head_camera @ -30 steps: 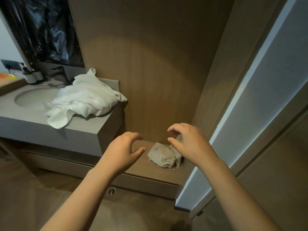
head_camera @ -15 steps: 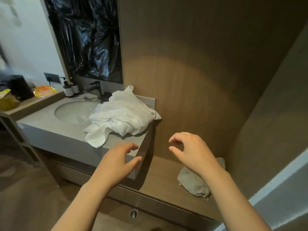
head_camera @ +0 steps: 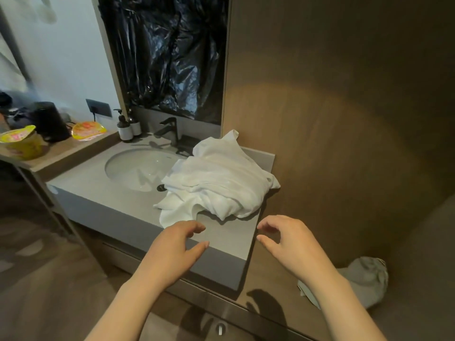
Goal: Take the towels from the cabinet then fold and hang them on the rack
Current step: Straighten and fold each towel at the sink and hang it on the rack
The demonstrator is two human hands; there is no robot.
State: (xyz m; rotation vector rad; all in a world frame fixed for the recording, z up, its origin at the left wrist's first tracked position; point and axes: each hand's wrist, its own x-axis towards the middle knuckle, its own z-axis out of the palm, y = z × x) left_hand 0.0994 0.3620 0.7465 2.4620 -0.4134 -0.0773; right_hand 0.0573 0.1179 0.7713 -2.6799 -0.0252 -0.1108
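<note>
A crumpled pile of white towels (head_camera: 219, 185) lies on the right end of the grey vanity counter (head_camera: 105, 195), beside the round basin (head_camera: 138, 168). My left hand (head_camera: 172, 249) hovers just in front of the pile's lower edge, fingers loosely curled and holding nothing. My right hand (head_camera: 288, 244) hovers past the counter's right corner, fingers loosely curled and empty too. Neither hand touches the towels. No rack or cabinet is in view.
A black faucet (head_camera: 171, 130) and two pump bottles (head_camera: 125, 129) stand behind the basin. A wooden side shelf (head_camera: 64, 148) at left holds a yellow noodle cup (head_camera: 21, 142) and a black kettle (head_camera: 50, 121). A grey cloth bag (head_camera: 366, 279) lies on the low wooden ledge at right. Black plastic covers the mirror.
My view has swung left and closer to the counter. Both hands have moved up toward the towel pile, still empty.
</note>
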